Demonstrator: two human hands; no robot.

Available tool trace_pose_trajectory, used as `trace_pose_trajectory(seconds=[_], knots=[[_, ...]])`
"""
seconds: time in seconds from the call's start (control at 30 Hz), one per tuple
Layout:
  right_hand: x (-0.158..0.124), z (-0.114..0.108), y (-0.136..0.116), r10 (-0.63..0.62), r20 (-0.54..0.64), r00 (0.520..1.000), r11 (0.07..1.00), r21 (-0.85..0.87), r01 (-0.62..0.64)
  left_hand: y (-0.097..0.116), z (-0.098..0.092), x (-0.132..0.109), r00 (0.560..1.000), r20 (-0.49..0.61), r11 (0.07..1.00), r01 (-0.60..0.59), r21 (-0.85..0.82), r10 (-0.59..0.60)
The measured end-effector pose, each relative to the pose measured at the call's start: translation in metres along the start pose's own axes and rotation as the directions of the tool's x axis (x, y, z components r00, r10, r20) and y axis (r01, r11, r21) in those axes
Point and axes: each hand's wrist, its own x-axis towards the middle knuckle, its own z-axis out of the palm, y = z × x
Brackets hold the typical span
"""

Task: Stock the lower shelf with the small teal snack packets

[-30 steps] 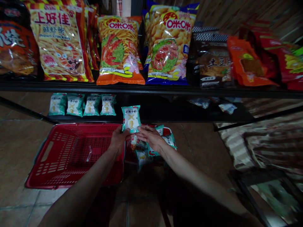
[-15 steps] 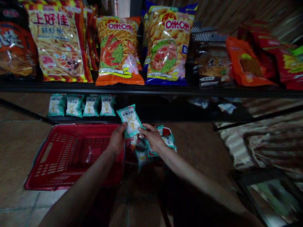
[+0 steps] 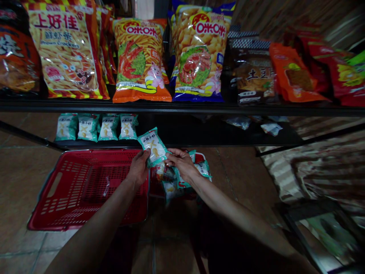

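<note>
Between both hands is a small teal-and-white snack bag (image 3: 154,147), tilted, just in front of the lower shelf's edge. My left hand (image 3: 139,167) grips its lower left side with the thumb on the front. My right hand (image 3: 181,163) pinches its lower right edge. Below them, a second red basket (image 3: 203,155) holds several similar snack bags (image 3: 171,189), partly covered by my right hand and forearm. On the lower shelf, to the left of the held bag, several matching teal bags (image 3: 108,127) stand in a row.
A red shopping basket (image 3: 54,182) stands on the tiled floor at left. Above, the upper shelf (image 3: 142,107) carries large chip bags (image 3: 141,62). Plastic-wrapped packs (image 3: 270,128) lie at the lower shelf's right. A dark-framed object (image 3: 322,232) sits at lower right.
The held snack bag has shifted slightly left and tilted more to the left. Both hands keep their hold, and the whole view has moved a little.
</note>
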Motion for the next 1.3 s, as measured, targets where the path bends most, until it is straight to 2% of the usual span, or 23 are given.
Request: trace_pose_trajectory(seconds=[0.1,0.5,0.73,0.93,1.1,1.3], knots=[[0.000,0.001,0.000,-0.018,-0.025,1.000,1.000,-0.012,0.018,0.000,-0.001,0.001,1.000,0.005,0.999,-0.029,0.013,0.029],[0.001,-0.004,0.010,-0.056,0.002,0.998,0.998,-0.019,0.056,0.005,-0.008,0.006,0.987,0.135,0.993,-0.100,0.058,0.091],[0.005,-0.007,0.013,-0.016,-0.030,0.999,1.000,0.010,0.016,0.007,-0.011,0.008,0.990,0.103,0.993,-0.099,0.063,0.092],[0.003,-0.004,0.021,0.001,-0.050,0.999,0.999,0.047,0.002,0.006,-0.003,0.000,0.989,0.121,0.992,-0.098,0.080,0.088],[0.000,-0.003,0.026,0.009,-0.034,0.999,1.000,0.013,-0.009,0.003,-0.003,-0.001,0.995,0.021,0.994,-0.103,0.049,0.102],[0.001,-0.007,0.030,-0.031,-0.003,1.000,0.999,-0.035,0.031,0.007,-0.011,0.005,0.986,0.005,0.985,-0.166,0.050,0.166]])
